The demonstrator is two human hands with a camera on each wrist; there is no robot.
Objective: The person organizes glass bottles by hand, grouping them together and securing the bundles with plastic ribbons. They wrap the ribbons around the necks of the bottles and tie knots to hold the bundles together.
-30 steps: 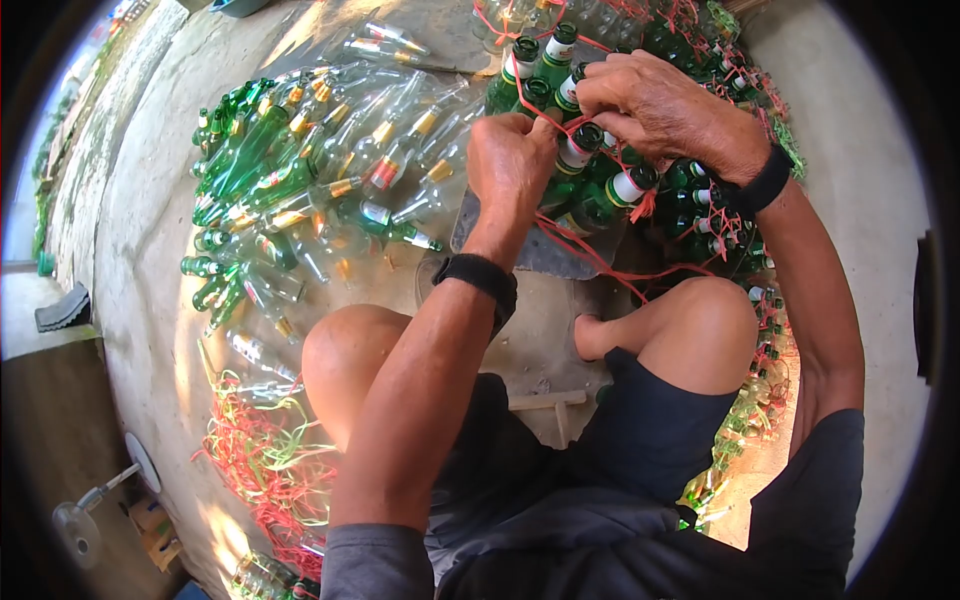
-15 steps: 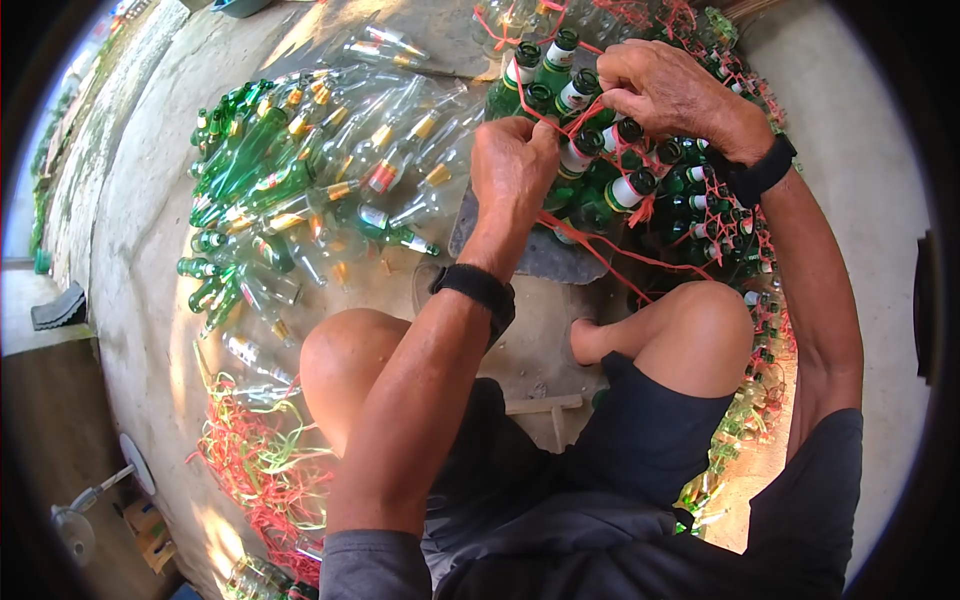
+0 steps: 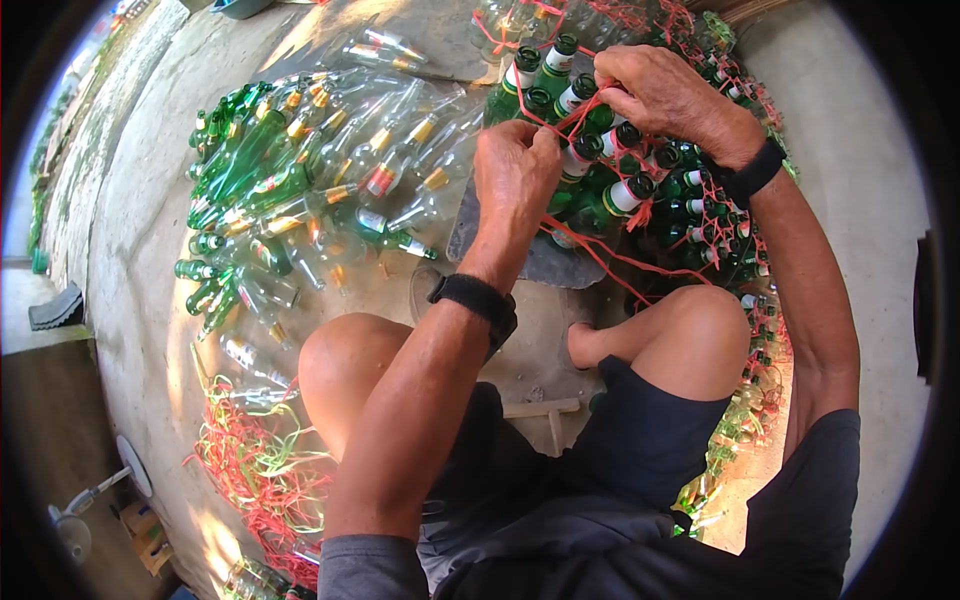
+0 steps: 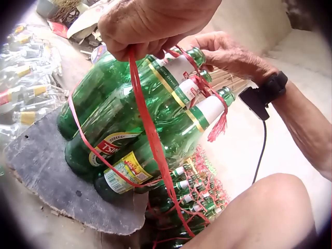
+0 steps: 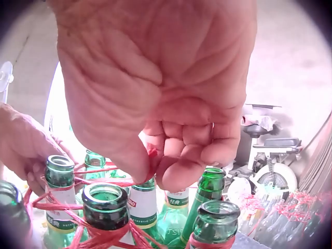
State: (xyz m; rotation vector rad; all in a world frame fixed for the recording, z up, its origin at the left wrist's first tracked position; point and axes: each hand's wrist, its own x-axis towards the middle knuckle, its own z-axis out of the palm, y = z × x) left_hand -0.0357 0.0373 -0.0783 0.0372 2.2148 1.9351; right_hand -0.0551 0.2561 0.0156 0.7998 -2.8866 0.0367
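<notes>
A cluster of green glass bottles (image 4: 116,122) stands upright on a dark board (image 4: 39,161), with red plastic string (image 4: 148,119) round their bodies and necks. At the near left side of the bottle necks, my left hand (image 3: 515,170) pinches the string between thumb and fingers. A long strand hangs from that hand down across the bottles. Above the necks on the far right side, my right hand (image 3: 668,100) pinches another length of string, its fingers curled in the right wrist view. String stretches between both hands over the bottle mouths (image 5: 105,197).
Loose clear bottles (image 3: 375,150) and green bottles (image 3: 235,140) lie heaped on the left floor. Tied bottles (image 3: 715,215) stand at the right. A tangle of red and green string (image 3: 260,450) lies near the left knee (image 3: 350,365). A scooter (image 5: 270,161) stands behind.
My right hand has moved right, away from the left hand, drawing string over the bottle necks and uncovering several of them. The left hand stays almost in place.
</notes>
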